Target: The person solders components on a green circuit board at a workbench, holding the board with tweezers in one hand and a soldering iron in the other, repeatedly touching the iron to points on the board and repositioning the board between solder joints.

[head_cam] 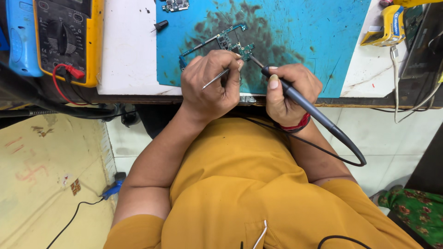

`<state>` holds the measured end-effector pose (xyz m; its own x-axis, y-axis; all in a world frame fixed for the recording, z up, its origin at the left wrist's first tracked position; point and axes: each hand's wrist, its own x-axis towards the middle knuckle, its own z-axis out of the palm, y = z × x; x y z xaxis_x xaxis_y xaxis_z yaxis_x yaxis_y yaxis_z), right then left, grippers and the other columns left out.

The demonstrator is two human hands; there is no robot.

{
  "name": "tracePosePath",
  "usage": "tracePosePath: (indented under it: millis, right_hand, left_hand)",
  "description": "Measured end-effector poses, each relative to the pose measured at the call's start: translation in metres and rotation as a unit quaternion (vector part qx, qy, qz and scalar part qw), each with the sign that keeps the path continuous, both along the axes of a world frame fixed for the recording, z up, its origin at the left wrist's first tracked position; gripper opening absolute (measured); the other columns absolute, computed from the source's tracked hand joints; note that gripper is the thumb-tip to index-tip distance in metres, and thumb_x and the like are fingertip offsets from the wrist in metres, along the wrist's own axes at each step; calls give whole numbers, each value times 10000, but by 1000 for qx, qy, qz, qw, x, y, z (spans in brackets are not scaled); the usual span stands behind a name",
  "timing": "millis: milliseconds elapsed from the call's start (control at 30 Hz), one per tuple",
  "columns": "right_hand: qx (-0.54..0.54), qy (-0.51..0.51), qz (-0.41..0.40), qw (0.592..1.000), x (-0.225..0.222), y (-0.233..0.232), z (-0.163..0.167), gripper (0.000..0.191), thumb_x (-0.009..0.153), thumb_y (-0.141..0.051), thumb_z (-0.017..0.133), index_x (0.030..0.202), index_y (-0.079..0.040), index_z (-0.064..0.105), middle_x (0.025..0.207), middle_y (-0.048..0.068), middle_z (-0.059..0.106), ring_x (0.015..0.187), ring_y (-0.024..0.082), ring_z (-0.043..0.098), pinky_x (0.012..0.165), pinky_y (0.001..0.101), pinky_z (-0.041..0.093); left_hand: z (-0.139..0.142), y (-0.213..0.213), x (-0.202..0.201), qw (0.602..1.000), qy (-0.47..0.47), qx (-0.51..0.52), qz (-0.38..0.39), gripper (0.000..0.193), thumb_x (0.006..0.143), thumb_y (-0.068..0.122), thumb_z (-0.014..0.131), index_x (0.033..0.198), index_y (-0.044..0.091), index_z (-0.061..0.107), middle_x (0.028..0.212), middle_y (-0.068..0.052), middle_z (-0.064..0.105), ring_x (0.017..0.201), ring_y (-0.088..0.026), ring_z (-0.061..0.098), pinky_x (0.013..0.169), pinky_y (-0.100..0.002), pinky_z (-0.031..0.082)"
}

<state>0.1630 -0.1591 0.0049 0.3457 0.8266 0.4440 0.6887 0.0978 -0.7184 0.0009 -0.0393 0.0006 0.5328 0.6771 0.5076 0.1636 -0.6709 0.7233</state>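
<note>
A green circuit board [221,40] lies on a blue work mat [295,32] stained dark around it. My left hand [210,85] is shut on metal tweezers [215,79], whose tips point toward the board's near right corner. My right hand [288,92] grips a dark soldering iron [295,97] like a pen. Its tip touches the board's right end near the left fingers. The iron's black cable [341,138] loops down past my right wrist, which wears a red band.
A yellow multimeter [67,39] with a red plug stands at the far left, beside a blue device [20,37]. A small board [175,5] lies at the mat's top. A yellow tool [385,27] and cables lie at the right. The bench edge runs under my hands.
</note>
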Motion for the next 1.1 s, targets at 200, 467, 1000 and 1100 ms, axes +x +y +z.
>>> tracePosePath:
  millis: [200,467,1000,1100]
  right_hand:
    - [-4,-12,19,1000,0,2,1,67,1027,-66,666,1030,1,660,946,131,729,796,275,711,696,331,546]
    - [-13,-27,20,999,0,3,3,68,1023,-63,674,1032,4,668,941,137,725,780,276,703,679,334,533]
    - [-13,-37,25,999,0,4,4,69,1009,-64,669,1011,5,662,907,133,713,748,283,690,657,342,525]
    - [-11,-38,33,999,0,4,4,75,1027,-66,672,1025,7,656,943,141,725,778,287,706,673,340,534]
  left_hand:
    - [1,-1,0,1000,1,-1,10,251,969,-3,770,1022,98,546,960,-17,710,794,-180,705,679,-325,472]
    - [-1,-1,1,1000,-6,-1,7,246,967,-4,766,1028,98,551,945,-14,714,780,-168,709,654,-320,466]
    - [-2,-1,2,1000,-6,-1,10,255,958,-11,769,1030,101,552,926,-20,715,751,-165,699,635,-317,460]
    - [-2,-1,1,1000,-6,0,11,257,960,-10,772,1035,99,550,935,-22,714,764,-167,703,642,-316,465]
